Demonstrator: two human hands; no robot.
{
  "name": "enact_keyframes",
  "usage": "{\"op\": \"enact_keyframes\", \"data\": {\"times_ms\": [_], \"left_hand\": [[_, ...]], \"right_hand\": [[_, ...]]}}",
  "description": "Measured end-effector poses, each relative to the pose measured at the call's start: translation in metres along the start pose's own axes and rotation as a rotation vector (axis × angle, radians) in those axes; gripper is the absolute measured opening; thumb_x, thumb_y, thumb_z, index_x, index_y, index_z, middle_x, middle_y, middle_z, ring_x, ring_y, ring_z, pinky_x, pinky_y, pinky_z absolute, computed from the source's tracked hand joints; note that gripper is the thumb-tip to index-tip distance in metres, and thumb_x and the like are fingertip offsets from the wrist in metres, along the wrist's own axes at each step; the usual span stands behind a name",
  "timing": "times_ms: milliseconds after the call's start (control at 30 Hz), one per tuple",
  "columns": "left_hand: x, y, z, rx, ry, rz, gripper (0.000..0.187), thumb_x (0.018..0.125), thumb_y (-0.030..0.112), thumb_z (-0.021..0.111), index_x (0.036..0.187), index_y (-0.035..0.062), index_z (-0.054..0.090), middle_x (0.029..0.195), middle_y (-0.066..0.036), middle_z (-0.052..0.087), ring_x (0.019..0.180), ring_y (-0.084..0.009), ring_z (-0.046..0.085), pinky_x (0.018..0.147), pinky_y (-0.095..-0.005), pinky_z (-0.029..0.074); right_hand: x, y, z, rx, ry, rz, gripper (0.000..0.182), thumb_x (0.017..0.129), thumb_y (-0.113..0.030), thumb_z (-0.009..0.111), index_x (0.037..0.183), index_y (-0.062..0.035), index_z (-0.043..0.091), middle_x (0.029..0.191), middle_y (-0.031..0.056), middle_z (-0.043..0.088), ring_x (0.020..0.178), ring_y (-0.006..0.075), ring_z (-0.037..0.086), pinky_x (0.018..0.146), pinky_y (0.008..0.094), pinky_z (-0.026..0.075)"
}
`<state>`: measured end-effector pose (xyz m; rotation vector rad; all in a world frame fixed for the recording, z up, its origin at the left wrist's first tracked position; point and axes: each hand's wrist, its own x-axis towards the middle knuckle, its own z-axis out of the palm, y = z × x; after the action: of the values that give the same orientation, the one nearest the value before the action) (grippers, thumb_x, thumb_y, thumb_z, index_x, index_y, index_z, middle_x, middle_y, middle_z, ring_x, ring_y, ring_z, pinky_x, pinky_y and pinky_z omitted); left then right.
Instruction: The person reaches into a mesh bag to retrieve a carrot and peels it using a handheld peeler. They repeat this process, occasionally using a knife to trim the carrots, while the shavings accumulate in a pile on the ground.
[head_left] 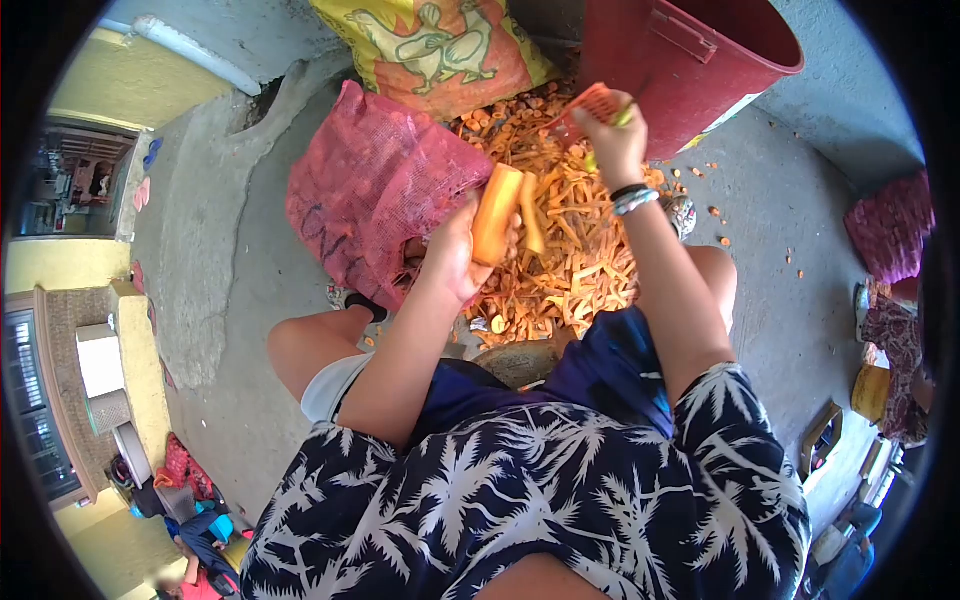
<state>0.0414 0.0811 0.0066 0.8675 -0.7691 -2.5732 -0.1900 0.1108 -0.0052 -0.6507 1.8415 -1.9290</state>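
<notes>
My left hand (pixel 460 250) is wrapped round a thick, peeled carrot (pixel 497 215), its cut end pointing up and away from me. A thinner orange piece (pixel 532 213) shows right beside the fingertips. Off to the right and higher up, my right hand (pixel 618 145) grips a red, slotted tool (pixel 594 103) with yellow-green parts; its exact kind is hidden by the fingers and blur. Below both hands spreads a heap of carrot peelings (pixel 585 235) with cut ends among them.
A pink mesh sack (pixel 370 185) bulges at the left of the heap. Behind stand a yellow printed sack (pixel 430 50) and a large red bin (pixel 660 70). Scraps dot the concrete floor (pixel 770 230). Another person (pixel 195 575) shows at lower left; a purple mesh sack (pixel 890 235) lies far right.
</notes>
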Motion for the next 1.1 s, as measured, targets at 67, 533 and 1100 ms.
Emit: {"op": "enact_keyframes", "data": {"times_ms": [67,533,1100], "left_hand": [[-0.002,0.0,0.0,-0.014,0.047,0.042,0.04,0.094,0.036,0.033,0.111,0.0041,0.049,0.095,-0.011,0.058,0.08,-0.0208,0.058,0.07,-0.0337,0.05],[0.008,-0.021,-0.002,-0.089,-0.121,-0.015,0.039,0.094,0.034,0.031,0.116,0.0051,0.046,0.095,-0.011,0.057,0.084,-0.0199,0.056,0.071,-0.035,0.047],[0.01,-0.01,0.011,0.046,0.107,-0.012,0.037,0.094,0.031,0.033,0.117,0.0061,0.046,0.09,-0.011,0.057,0.073,-0.0198,0.057,0.061,-0.0311,0.048]], "right_hand": [[0.005,-0.001,0.0,0.1,0.056,0.014,0.035,0.072,-0.003,0.069,0.101,0.001,0.051,0.087,0.0092,0.063,0.074,0.0152,0.061,0.067,0.0254,0.053],[-0.002,-0.003,0.002,0.087,-0.008,-0.032,0.034,0.07,-0.001,0.07,0.099,0.001,0.052,0.086,0.0082,0.062,0.073,0.0121,0.06,0.065,0.0232,0.05],[0.003,0.001,0.002,-0.048,-0.053,-0.145,0.031,0.072,0.0,0.068,0.099,0.0013,0.051,0.085,0.0076,0.062,0.074,0.013,0.06,0.066,0.025,0.05]]}}
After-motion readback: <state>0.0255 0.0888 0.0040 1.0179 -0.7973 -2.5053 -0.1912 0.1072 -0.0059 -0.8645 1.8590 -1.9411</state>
